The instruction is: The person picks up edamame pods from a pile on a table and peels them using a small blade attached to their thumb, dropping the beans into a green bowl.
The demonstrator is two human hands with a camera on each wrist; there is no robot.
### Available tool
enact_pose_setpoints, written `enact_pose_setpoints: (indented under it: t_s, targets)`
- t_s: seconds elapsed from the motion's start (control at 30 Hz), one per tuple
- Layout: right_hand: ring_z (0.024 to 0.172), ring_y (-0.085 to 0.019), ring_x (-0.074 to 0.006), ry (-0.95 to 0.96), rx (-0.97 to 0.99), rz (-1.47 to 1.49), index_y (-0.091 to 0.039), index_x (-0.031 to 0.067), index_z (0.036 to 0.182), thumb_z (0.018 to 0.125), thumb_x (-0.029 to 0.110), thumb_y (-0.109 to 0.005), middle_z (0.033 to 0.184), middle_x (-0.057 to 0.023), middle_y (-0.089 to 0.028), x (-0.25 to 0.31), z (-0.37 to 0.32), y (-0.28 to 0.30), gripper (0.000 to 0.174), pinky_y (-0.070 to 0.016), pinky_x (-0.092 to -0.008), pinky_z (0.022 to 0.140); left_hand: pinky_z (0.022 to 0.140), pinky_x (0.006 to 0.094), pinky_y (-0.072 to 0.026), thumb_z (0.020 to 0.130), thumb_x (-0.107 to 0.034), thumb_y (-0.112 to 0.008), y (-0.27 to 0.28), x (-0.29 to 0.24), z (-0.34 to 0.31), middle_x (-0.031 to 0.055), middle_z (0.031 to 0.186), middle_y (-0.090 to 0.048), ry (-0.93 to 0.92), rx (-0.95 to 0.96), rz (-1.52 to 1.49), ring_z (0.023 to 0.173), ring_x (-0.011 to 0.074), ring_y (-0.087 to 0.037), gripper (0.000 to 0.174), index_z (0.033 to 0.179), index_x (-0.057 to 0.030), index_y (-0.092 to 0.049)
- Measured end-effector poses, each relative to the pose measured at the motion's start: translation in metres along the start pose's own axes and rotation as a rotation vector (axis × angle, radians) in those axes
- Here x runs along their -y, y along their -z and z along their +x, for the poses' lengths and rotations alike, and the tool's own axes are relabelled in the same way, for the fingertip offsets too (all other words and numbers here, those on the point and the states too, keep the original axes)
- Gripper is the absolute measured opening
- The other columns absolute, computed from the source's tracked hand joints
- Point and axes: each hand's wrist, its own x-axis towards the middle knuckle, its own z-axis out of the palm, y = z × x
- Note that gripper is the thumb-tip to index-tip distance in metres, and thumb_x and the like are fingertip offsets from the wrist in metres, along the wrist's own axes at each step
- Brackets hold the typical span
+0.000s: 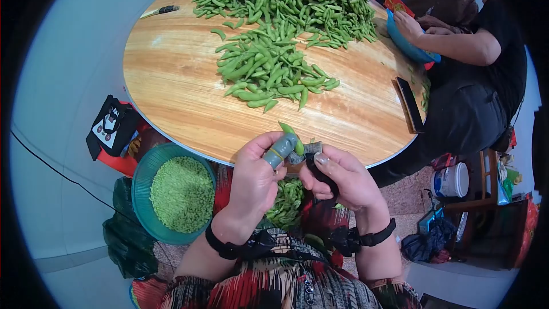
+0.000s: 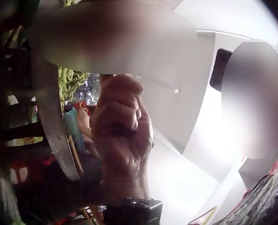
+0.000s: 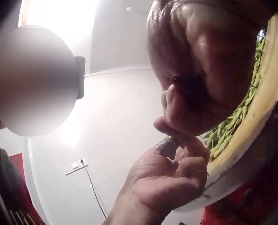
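Observation:
My left hand [image 1: 254, 166] pinches a green bean pod [image 1: 285, 129] above the table's near edge. A grey-green cover [image 1: 280, 150] with a yellow band sits on its thumb. Close beside it, my right hand [image 1: 347, 178] grips a small tool [image 1: 309, 150] with a grey flat end and a dark part running between thumb and fingers. The tool's flat end is right at the pod. In the right wrist view my right hand [image 3: 204, 65] hides the tool, and my left hand [image 3: 169, 180] meets it below. Curled fingers show on my left hand [image 2: 122, 108] in the left wrist view.
Bean pods [image 1: 269, 68] lie heaped on the round wooden table [image 1: 177, 74], with a phone [image 1: 409, 105] at right and a dark-handled knife [image 1: 160, 11] at back left. A green basin [image 1: 140, 186] holds shelled beans. More pods [image 1: 286, 200] lie below. Another person handles a blue bowl [image 1: 406, 46].

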Motion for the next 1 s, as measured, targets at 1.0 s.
enact_pose_setpoints:
  t_s: [1.0]
  targets:
    - [0.048,-0.043,-0.0048,0.542,-0.575,-0.920,-0.053,0.0023,0.076,0.091,0.013,-0.051,0.061,0.0036,-0.053,-0.035,0.032,-0.029,0.018,-0.0330,-0.0214,0.044,0.063,0.0215,-0.0456,0.080,0.003,-0.053,0.004,-0.011,0.007,0.0057,0.084,-0.060,-0.436,-0.012,1.072,0.072,0.0088,-0.056,0.024,0.104,0.0023,-0.058]
